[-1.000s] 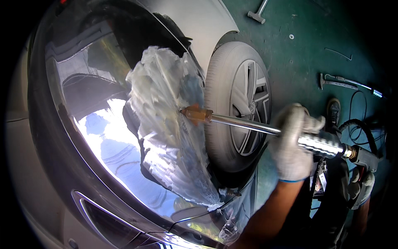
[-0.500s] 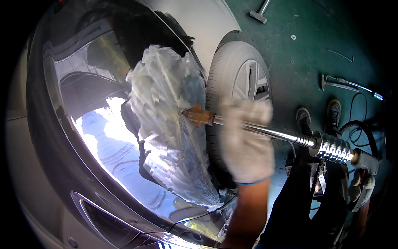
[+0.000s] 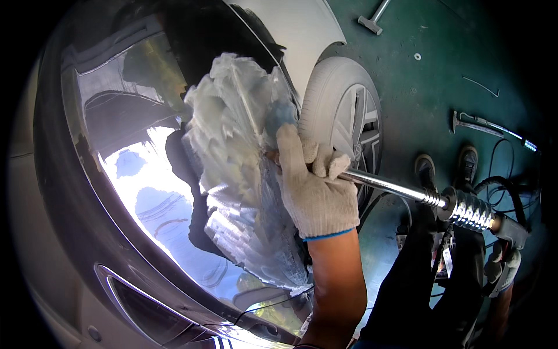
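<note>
A metal dent puller, with a long shiny shaft (image 3: 389, 186) and a ribbed sliding weight (image 3: 472, 210), reaches from the right to a bare, ground-down patch (image 3: 232, 151) on the car's dark body panel (image 3: 139, 104). My left hand (image 3: 319, 200), in a knitted work glove, is closed around its front end by the patch. The thumb stretches up against the panel, and only a bit of the brown tip shows. At the far right my gloved right hand (image 3: 504, 264) grips the pistol-shaped handle (image 3: 512, 231), partly in shadow.
Just behind my left hand stands a whitish, dusty wheel (image 3: 334, 93). On the green floor lie a hammer (image 3: 371, 24), a washer (image 3: 417, 57), a bent rod (image 3: 481, 85) and another puller-like tool (image 3: 478, 123). Cables (image 3: 503, 186) loop near my shoes (image 3: 425, 166).
My left hand has slid along the shaft toward the panel and now covers the brown front end. My view has shifted slightly. The right hand keeps its grip on the handle.
</note>
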{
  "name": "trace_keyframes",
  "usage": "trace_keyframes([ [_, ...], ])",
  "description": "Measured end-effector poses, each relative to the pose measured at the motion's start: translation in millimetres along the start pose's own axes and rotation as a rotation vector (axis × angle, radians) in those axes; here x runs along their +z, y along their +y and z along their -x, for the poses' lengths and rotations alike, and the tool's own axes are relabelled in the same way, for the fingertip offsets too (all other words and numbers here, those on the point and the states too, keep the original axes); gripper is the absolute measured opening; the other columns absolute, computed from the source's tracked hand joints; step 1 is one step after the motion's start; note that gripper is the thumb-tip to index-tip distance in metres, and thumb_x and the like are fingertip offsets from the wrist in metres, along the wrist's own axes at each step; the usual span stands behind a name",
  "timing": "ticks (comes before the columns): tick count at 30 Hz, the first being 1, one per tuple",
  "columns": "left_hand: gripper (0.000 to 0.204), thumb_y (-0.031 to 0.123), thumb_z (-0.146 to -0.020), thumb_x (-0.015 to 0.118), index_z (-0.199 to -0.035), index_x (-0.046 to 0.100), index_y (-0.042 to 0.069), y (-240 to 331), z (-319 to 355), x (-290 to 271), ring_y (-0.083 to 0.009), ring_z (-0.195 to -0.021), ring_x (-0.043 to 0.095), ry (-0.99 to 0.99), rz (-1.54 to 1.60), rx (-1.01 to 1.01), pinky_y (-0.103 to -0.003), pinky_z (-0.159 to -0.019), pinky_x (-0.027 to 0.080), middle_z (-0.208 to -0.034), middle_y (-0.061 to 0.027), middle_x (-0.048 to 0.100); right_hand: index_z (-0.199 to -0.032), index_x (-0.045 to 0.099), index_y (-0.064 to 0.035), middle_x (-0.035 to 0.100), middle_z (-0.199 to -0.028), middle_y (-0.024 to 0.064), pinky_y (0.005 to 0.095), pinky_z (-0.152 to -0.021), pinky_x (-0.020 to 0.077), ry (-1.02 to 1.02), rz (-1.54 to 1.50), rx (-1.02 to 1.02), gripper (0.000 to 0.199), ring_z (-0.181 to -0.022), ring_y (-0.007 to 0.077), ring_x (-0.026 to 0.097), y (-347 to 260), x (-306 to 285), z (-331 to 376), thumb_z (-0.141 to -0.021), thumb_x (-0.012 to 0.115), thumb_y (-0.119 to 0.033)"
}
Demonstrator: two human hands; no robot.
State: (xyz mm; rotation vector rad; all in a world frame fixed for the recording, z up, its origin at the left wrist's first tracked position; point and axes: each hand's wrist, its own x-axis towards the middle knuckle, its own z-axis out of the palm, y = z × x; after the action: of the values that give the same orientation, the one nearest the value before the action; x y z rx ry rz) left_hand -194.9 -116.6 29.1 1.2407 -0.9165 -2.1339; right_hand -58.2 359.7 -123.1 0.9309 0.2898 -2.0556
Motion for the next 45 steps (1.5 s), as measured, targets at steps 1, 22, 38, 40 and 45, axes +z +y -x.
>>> trace_keyframes([
  [1, 0.021, 0.02, -0.094, 0.066, -0.084, 0.047, 0.02, 0, 2, 3, -0.0051, -0.052, 0.029, 0.035, -0.022, 0.035, -0.023, -0.045, 0.023, -0.065, 0.0074, 0.031, -0.094, 0.057, 0.0077, 0.063, -0.063, 0.0219, 0.0391, -0.045, 0.0531, -0.042, 0.04, -0.002, 0.034, -0.047, 0.0317, 0.06, -3, -2, -3, -0.08, 0.058, -0.023],
  [22, 0.026, 0.024, -0.102, 0.048, -0.124, 0.053, 0.01, -2, -7, -14, -0.0105, -0.053, 0.043, -0.331, 0.222, -0.076, -0.029, -0.051, 0.046, -0.067, 0.0015, 0.043, -0.102, 0.054, 0.0122, 0.063, -0.071, 0.0295, 0.047, -0.053, 0.0555, -0.095, -0.079, 0.089, 0.04, -0.056, 0.0414, 0.064, -9, -16, -7, -0.075, 0.056, -0.017],
  [38, 0.023, 0.025, -0.102, 0.049, -0.116, 0.057, 0.008, 0, -6, -10, -0.0102, -0.054, 0.046, -0.26, 0.201, -0.033, -0.027, -0.048, 0.045, -0.066, 0.0004, 0.047, -0.101, 0.054, 0.0101, 0.061, -0.068, 0.0283, 0.045, -0.049, 0.0537, -0.047, -0.065, 0.042, 0.039, -0.052, 0.0394, 0.061, -12, 5, -4, -0.077, 0.055, -0.021],
  [40, 0.023, 0.025, -0.102, 0.049, -0.115, 0.057, 0.009, 2, -8, -12, -0.0102, -0.053, 0.046, -0.286, 0.2, -0.041, -0.027, -0.047, 0.045, -0.067, 0.0004, 0.047, -0.101, 0.053, 0.0107, 0.061, -0.067, 0.028, 0.0447, -0.048, 0.0537, -0.056, -0.05, 0.051, 0.039, -0.052, 0.0393, 0.061, -14, 5, -3, -0.078, 0.055, -0.021],
  [45, 0.023, 0.026, -0.102, 0.048, -0.117, 0.057, 0.01, 4, -9, -12, -0.0104, -0.052, 0.046, -0.304, 0.219, -0.045, -0.027, -0.047, 0.045, -0.066, 0.0003, 0.047, -0.098, 0.053, 0.0114, 0.061, -0.067, 0.0275, 0.0444, -0.048, 0.0541, -0.076, -0.028, 0.054, 0.038, -0.052, 0.0388, 0.061, -15, 5, -4, -0.078, 0.056, -0.021],
])
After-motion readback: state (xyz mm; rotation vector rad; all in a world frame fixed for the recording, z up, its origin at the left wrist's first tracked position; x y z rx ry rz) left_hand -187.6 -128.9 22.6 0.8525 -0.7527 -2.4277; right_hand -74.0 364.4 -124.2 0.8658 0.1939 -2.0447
